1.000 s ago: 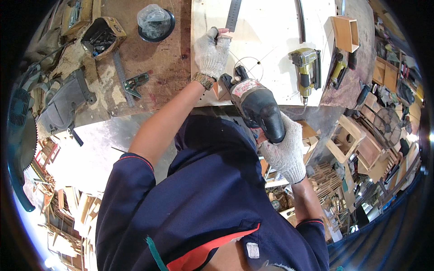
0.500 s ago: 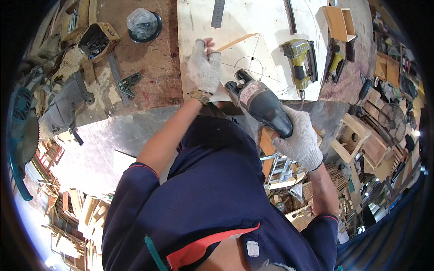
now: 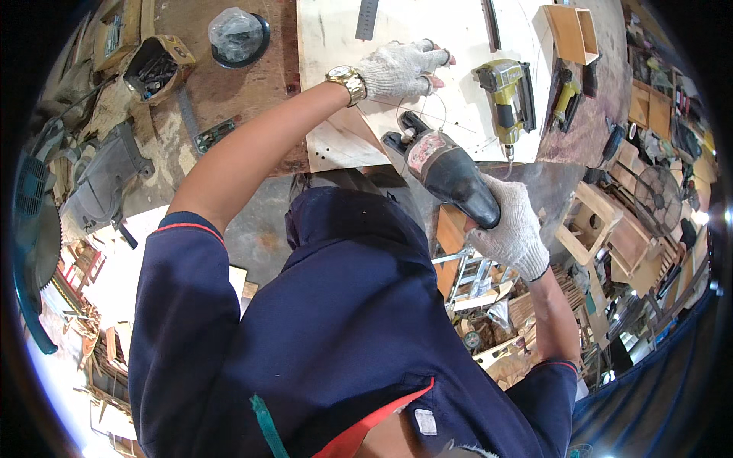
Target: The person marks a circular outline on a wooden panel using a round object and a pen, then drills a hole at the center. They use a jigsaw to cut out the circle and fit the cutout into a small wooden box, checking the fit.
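Observation:
A black jigsaw (image 3: 454, 177) with a worn pinkish label is in my right hand (image 3: 510, 229), gloved and wrapped round its rear end. The jigsaw's front end reaches over the near edge of a pale plywood board (image 3: 340, 141), by a drawn circle. Above the board my left hand (image 3: 405, 70), in a white knit glove with bare fingertips, stretches its fingers apart to the right with nothing in them. Whether it presses on the wood I cannot tell. A yellow-green nail gun (image 3: 504, 99) lies on the board, right of the jigsaw.
A steel ruler (image 3: 366, 21) and a small wooden box (image 3: 569, 34) lie toward the far side. Leftward are a black dish (image 3: 264, 47) with a plastic bag, a carton (image 3: 182, 55) of small metal parts and a circular saw (image 3: 30, 229). A fan (image 3: 660, 187) stands right.
My left hand has swung right and farther over the board, its fingers spreading. The jigsaw stays nearly in place in my right hand.

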Available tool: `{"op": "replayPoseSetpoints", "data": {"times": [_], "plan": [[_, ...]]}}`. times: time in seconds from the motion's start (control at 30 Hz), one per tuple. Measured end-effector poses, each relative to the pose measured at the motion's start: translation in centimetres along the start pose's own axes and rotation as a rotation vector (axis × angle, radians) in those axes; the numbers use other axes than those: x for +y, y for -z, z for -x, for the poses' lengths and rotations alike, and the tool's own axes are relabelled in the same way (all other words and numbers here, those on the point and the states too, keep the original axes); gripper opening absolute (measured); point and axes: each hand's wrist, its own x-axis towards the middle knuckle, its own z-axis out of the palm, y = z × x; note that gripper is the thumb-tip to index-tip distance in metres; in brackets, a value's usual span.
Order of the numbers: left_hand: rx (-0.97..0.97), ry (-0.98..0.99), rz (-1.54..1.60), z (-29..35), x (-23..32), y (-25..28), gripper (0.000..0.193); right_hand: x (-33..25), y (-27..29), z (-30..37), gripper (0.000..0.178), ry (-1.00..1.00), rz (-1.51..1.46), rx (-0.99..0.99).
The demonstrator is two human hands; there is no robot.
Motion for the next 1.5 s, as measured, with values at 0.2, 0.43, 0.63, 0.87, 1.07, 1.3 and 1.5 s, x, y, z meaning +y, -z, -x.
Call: {"op": "replayPoseSetpoints", "data": {"times": [0.2, 0.43, 0.63, 0.87, 1.07, 1.3, 1.5], "plan": [[-0.042, 0.193, 0.252, 0.2, 1.6, 1.2, 0.051, -1.0, 0.2, -0.1, 0.053, -0.003, 0.013, 0.013], [0.077, 0.174, 0.127, 0.3, 0.7, 0.7, 0.048, -1.2, 0.1, -0.2, 0.048, 0.008, -0.001, 0.015], [0.165, 0.059, 0.119, 0.2, 0.0, 0.1, 0.044, -1.8, 0.2, -0.6, 0.047, -0.089, -0.099, -0.046], [0.137, 0.078, 0.131, 0.2, 0.3, 0.6, 0.045, -1.4, -0.7, -0.1, 0.050, -0.132, -0.130, -0.029], [0.143, 0.081, 0.093, 0.3, 0.2, 0.4, 0.042, -0.9, -2.0, 0.5, 0.045, -0.046, -0.058, 0.122], [0.171, 0.065, 0.210, 0.3, -0.5, -0.1, 0.036, -2.6, -1.5, 0.2, 0.055, -0.228, -0.193, -0.008], [0.176, 0.049, 0.229, 0.5, -0.3, 0.6, 0.037, -3.3, -2.0, 0.3, 0.053, -0.359, -0.382, -0.030]]}}
